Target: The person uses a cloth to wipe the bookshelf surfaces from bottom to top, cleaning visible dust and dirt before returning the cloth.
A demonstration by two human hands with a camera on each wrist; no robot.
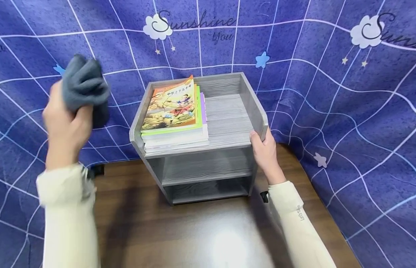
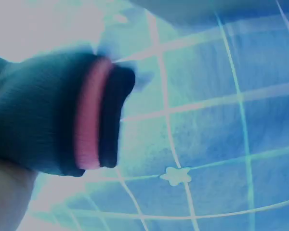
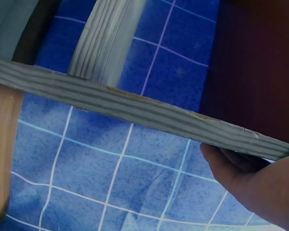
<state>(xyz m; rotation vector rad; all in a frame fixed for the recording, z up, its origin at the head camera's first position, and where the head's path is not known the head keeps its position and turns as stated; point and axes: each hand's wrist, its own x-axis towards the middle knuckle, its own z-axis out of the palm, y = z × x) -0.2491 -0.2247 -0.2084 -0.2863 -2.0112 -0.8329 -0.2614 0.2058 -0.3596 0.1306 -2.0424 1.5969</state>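
Observation:
In the head view my left hand [image 1: 67,121] is raised at the left, away from the shelf, gripping a bunched grey-blue cloth [image 1: 83,83]. The left wrist view shows that cloth [image 2: 38,108] with a pink stripe and dark bands near its edge; it is slightly blurred. My right hand [image 1: 265,150] grips the front of the right side panel of a grey wood-grain shelf [image 1: 229,115]. Up close in the right wrist view, the fingers [image 3: 221,166] curl against the striped grey panel edge [image 3: 135,108]. A stack of books [image 1: 174,109] lies in the shelf's top left.
Below the top, the shelf has two further levels [image 1: 208,163]. It stands on a brown wooden table [image 1: 181,230] with a bright reflection at the front. Blue cloth [image 1: 328,130] printed with white lines, clouds and stars hangs behind and along both sides.

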